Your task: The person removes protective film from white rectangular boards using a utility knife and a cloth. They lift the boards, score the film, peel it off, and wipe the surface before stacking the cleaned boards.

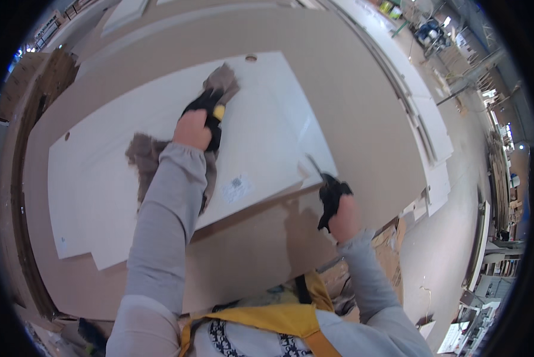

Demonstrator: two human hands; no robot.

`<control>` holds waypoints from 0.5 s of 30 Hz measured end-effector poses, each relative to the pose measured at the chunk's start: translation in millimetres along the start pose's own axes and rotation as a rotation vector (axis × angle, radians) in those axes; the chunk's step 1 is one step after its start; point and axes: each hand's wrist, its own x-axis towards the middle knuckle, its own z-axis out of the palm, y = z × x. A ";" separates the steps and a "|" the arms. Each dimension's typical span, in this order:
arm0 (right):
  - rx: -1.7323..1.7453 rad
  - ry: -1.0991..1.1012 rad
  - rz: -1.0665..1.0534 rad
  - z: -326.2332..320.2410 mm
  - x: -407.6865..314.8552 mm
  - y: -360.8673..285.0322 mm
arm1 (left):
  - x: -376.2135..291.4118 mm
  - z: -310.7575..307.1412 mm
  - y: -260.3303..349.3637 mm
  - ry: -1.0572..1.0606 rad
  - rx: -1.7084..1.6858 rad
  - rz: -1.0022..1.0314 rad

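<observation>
A white panel with notched corners lies flat before me. Near its far edge is a round hole, and a second hole sits at its left. My left hand, in a black glove with a yellow patch, presses a brownish-grey cloth onto the panel; the cloth trails under my forearm. Over the panel's near right corner, my right hand, also black-gloved, grips a thin hand tool. Blur hides what kind of tool it is. A printed label is on the panel near its front edge.
Beneath the panel is a larger brown board. Stacked white boards line the right side, and stacked brown sheets stand at the left. Beyond lies a concrete floor with timber piles along the far right.
</observation>
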 end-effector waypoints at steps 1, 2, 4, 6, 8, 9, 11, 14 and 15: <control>-0.028 -0.067 0.012 -6.7 0.6 -14.6 | -2.2 -4.2 2.6 -0.039 0.011 -0.031; -0.055 -0.128 0.019 -15.4 3.5 -35.3 | -0.3 -11.4 6.5 -0.072 0.023 -0.059; -0.073 -0.191 0.024 -18.3 -0.5 -54.7 | 2.3 -16.9 14.4 -0.105 0.028 -0.086; -0.050 -0.207 0.016 -14.7 -11.6 -62.9 | 4.0 -15.1 21.5 -0.110 0.020 -0.096; -0.034 -0.251 -0.014 -13.6 -16.9 -75.7 | 5.8 -17.1 27.1 -0.119 0.017 -0.108; -0.025 -0.252 -0.023 -11.0 -18.0 -80.7 | 6.6 -16.8 26.5 -0.120 0.020 -0.101; -0.039 -0.304 -0.063 -13.1 -15.8 -79.6 | 5.4 -14.4 20.3 -0.105 0.040 -0.086; 0.006 -0.318 -0.092 -14.8 -11.1 -71.8 | 4.9 -14.1 18.4 -0.095 0.013 -0.092; -0.006 -0.321 -0.092 -15.9 -10.4 -71.5 | 5.4 -15.2 18.6 -0.132 0.011 -0.108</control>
